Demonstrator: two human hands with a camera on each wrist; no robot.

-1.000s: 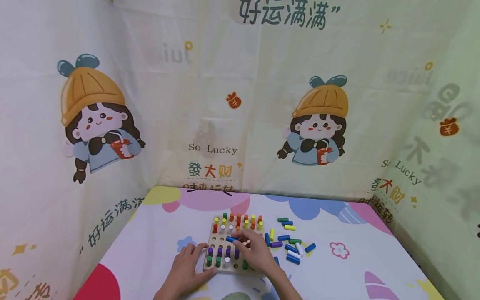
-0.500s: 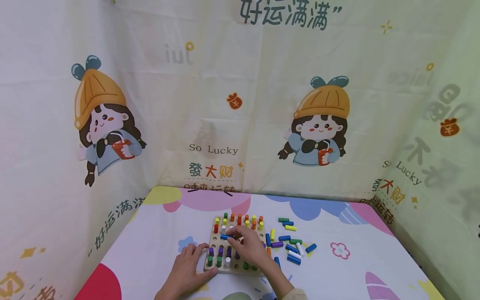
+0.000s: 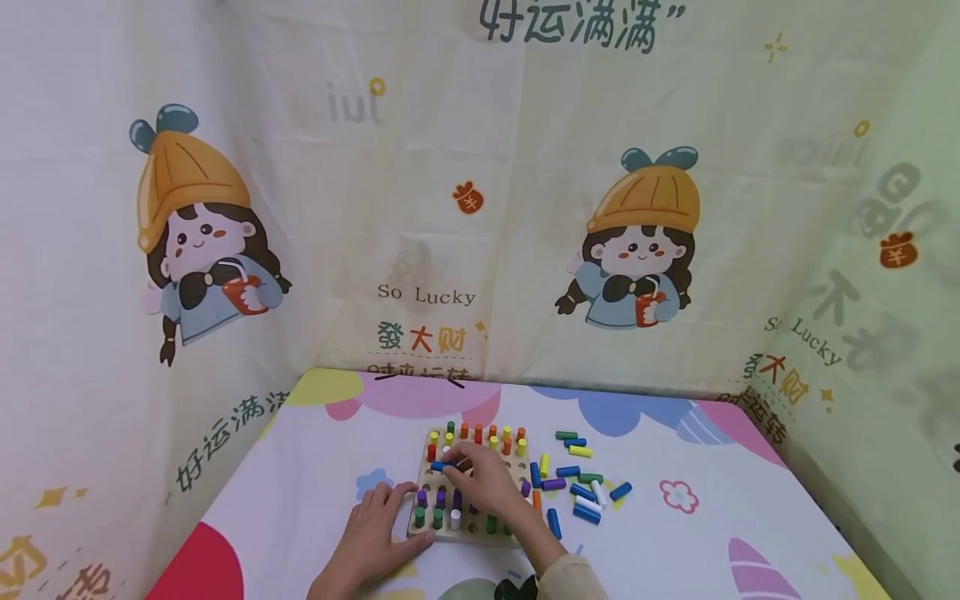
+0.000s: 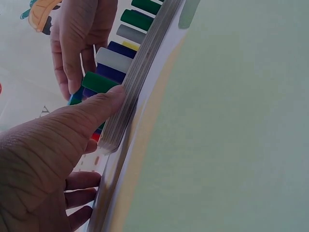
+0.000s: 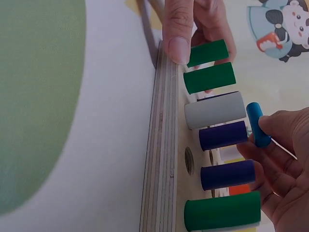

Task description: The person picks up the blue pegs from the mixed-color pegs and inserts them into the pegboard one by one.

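A wooden pegboard (image 3: 444, 537) lies on the table, with rows of coloured pegs standing in its holes. My left hand (image 3: 375, 527) holds the board's near left corner, its thumb (image 5: 177, 46) on the front edge beside a green peg (image 5: 207, 52) and its fingers along the left side. Over the left part of the board, my right hand (image 3: 483, 479) pinches a blue peg (image 5: 258, 124) between thumb and fingers. In the head view that peg lies nearly level, close over a row with open holes. Purple, white and green pegs stand in the near rows; the right hand hides some of the middle.
To the right of the board lie several loose pegs, among them a purple peg (image 3: 553, 484), a yellow peg (image 3: 580, 452) and a blue peg (image 3: 620, 491). A patterned cloth (image 3: 675, 550) covers the table. Printed curtains (image 3: 517, 267) hang behind and at both sides.
My right hand has moved left and slightly away across the board, carrying the blue peg toward the left columns. The left hand has stayed at its corner.
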